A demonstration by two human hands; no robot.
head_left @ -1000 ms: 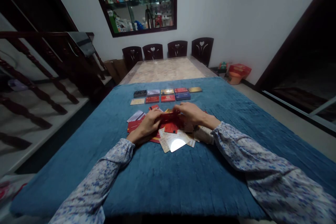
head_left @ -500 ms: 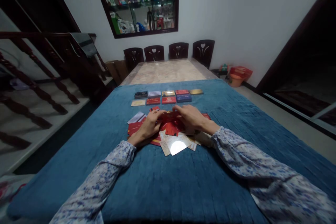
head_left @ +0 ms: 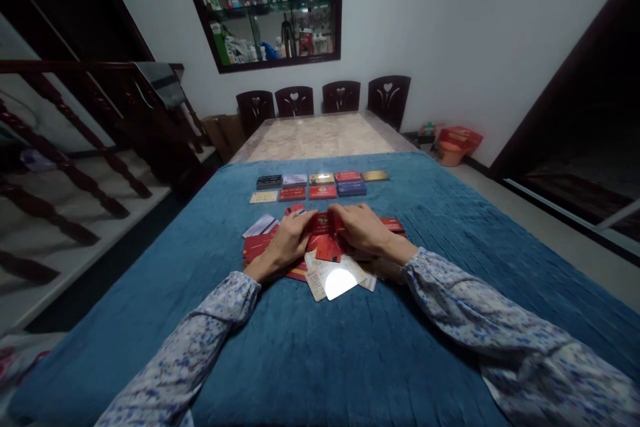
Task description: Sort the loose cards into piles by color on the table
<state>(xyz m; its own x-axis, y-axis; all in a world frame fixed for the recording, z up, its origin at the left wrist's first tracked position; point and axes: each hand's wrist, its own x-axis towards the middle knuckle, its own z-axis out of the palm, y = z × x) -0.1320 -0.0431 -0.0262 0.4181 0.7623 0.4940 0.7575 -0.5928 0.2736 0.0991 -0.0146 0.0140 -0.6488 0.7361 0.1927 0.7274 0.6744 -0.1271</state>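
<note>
Between my left hand [head_left: 291, 235] and my right hand [head_left: 364, 227] is a red card [head_left: 323, 222], gripped at its two side edges and tilted up with its printed face toward me. Whether more cards sit behind it, I cannot tell. Under and around both hands lies a loose heap of cards: red ones [head_left: 260, 245] to the left, a silvery striped card [head_left: 260, 225], a small red card [head_left: 328, 255] and cream cards [head_left: 315, 280] in front. One cream card [head_left: 343, 281] reflects a bright glare. More red cards [head_left: 393, 225] show beyond my right wrist.
Beyond the heap, neat card stacks stand in two rows, among them a black stack [head_left: 269, 181], a blue stack [head_left: 351, 187] and a gold stack [head_left: 375, 175]. A blue cloth [head_left: 310, 353] covers the near table. Several dark chairs [head_left: 340, 96] line the far end.
The red card has been tipped up, so its printed face now shows more fully. My fingers have closed in round its sides. The stacks at the back stay as they were.
</note>
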